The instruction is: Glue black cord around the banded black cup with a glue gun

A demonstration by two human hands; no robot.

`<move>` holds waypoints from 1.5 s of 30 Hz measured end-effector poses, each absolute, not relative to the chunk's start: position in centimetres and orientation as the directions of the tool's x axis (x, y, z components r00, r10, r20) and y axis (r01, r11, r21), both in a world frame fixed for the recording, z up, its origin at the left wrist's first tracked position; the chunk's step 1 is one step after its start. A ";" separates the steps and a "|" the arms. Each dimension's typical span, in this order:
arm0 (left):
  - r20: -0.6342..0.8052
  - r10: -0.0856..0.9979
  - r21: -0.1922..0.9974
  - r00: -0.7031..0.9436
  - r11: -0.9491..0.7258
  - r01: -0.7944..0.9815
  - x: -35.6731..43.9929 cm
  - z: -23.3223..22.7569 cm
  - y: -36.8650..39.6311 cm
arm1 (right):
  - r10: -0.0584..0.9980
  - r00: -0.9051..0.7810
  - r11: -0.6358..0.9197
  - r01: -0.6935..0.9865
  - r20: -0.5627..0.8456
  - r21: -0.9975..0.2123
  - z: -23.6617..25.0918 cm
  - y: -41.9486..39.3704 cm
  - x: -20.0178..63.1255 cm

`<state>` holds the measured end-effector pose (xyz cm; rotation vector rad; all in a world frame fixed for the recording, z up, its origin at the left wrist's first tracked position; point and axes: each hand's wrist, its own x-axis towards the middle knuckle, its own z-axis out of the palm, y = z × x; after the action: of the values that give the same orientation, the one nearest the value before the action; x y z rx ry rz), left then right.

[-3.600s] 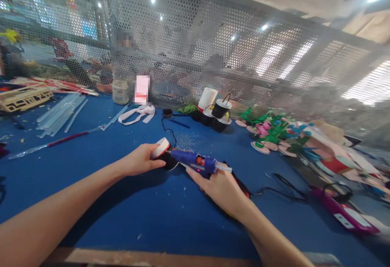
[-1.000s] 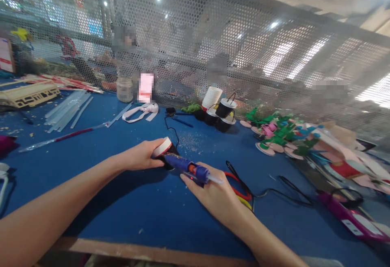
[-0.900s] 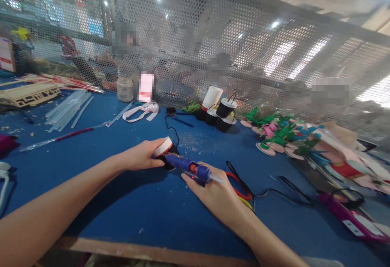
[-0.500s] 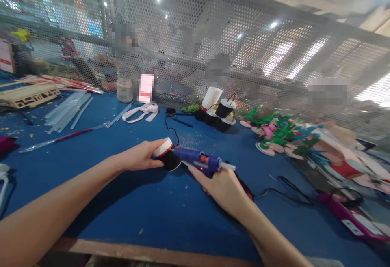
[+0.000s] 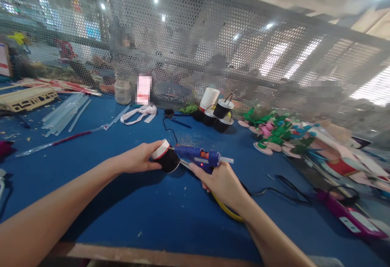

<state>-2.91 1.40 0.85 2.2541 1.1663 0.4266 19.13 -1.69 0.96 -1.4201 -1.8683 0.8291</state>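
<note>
Lifted glue gun (image 5: 198,157), right hand (image 5: 224,182), no readable writing

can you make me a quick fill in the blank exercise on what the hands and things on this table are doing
1. The right hand grips a blue ____ gun.
2. The left hand holds a small black cup with a ____ base.
3. The table has a ____ top.
4. The gun's nozzle points at the ____.

Missing words: glue; white; blue; cup
</note>
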 end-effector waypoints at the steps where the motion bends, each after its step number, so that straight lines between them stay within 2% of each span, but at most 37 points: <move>1: 0.021 0.820 0.610 0.571 -0.463 0.643 -2.9 0.8 1.4 | 0.968 -0.219 0.228 0.567 0.122 -0.792 1.0 -1.7 19.1; 7: 0.020 0.823 0.620 0.568 -0.456 0.638 -3.0 0.8 1.4 | 0.967 -0.199 0.245 0.580 0.157 -0.777 0.9 -1.9 19.0; 12: 0.027 0.826 0.617 0.564 -0.457 0.641 -2.8 1.0 1.4 | 0.948 -0.229 0.317 0.628 0.220 -0.711 1.0 -2.4 18.8; 18: 0.043 0.818 0.620 0.574 -0.472 0.627 -2.8 1.1 1.3 | 0.938 -0.270 0.343 0.631 0.217 -0.696 1.1 -2.7 18.7; 22: 0.026 0.820 0.622 0.572 -0.461 0.633 -2.9 0.9 1.4 | 0.964 -0.207 0.260 0.621 0.166 -0.739 1.1 -2.0 19.0; 29: 0.032 0.828 0.609 0.560 -0.461 0.646 -2.9 1.0 1.3 | 0.992 -0.128 0.067 0.570 -0.008 -0.819 1.8 -0.4 19.4; 32: 0.009 0.829 0.615 0.560 -0.446 0.650 -2.9 1.1 1.3 | 0.991 -0.131 0.097 0.458 0.041 -0.884 2.2 0.7 19.9; 35: 0.018 0.833 0.637 0.552 -0.436 0.636 -2.8 1.1 1.3 | 0.987 -0.024 0.158 0.394 0.161 -0.906 2.8 2.9 21.2; 37: 0.021 0.836 0.653 0.548 -0.427 0.626 -2.8 1.1 1.3 | 0.964 0.092 0.185 0.435 0.248 -0.881 3.2 4.8 22.3; 39: 0.014 0.845 0.654 0.535 -0.413 0.634 -2.7 1.0 1.3 | 0.962 0.156 0.108 0.534 0.223 -0.839 3.6 6.8 23.4; 45: 0.024 0.852 0.668 0.523 -0.403 0.626 -2.7 1.1 1.3 | 0.977 0.153 0.015 0.651 0.151 -0.759 1.4 9.9 23.8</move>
<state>-2.66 1.28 1.09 2.1615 1.1965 0.4885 23.80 9.86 1.43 -1.7107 -1.5719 0.5729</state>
